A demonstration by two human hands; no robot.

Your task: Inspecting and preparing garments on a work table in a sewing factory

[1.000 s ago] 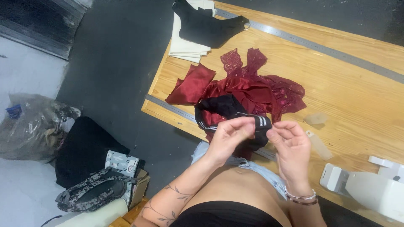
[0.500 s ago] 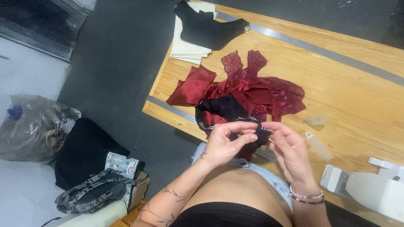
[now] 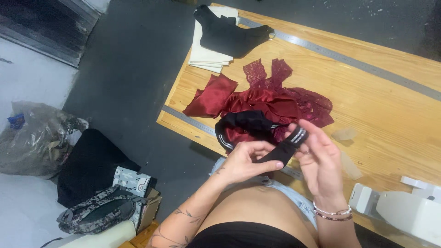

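Black garment [image 3: 257, 126]: I see it held above the near edge of the wooden table [image 3: 390, 110], its striped elastic band looping from the left side round to my right fingers.
Left hand [image 3: 245, 163]: my fingers curl together, thumb and fingertips pinching the black fabric's lower tip.
Right hand [image 3: 319, 158]: my fingers lie close together, slightly bent, with the striped band end nipped at the fingertips; beaded bracelets [image 3: 331, 213] circle the wrist.
Red fabric [image 3: 271, 103]: satin and lace pieces lie spread on the table just behind the garment, touching it.
Cream cloth [image 3: 206, 50]: folded at the far left corner, a black piece [image 3: 229, 32] draped over it.
Metal rulers: one [image 3: 340, 57] runs along the far side, another [image 3: 188, 119] along the near edge.
White machine [image 3: 409, 209]: sits at the table's right end, near my right wrist.
Floor: a plastic bag [image 3: 36, 138], black cloth [image 3: 87, 165] and a patterned shoe [image 3: 98, 213] lie to my left.
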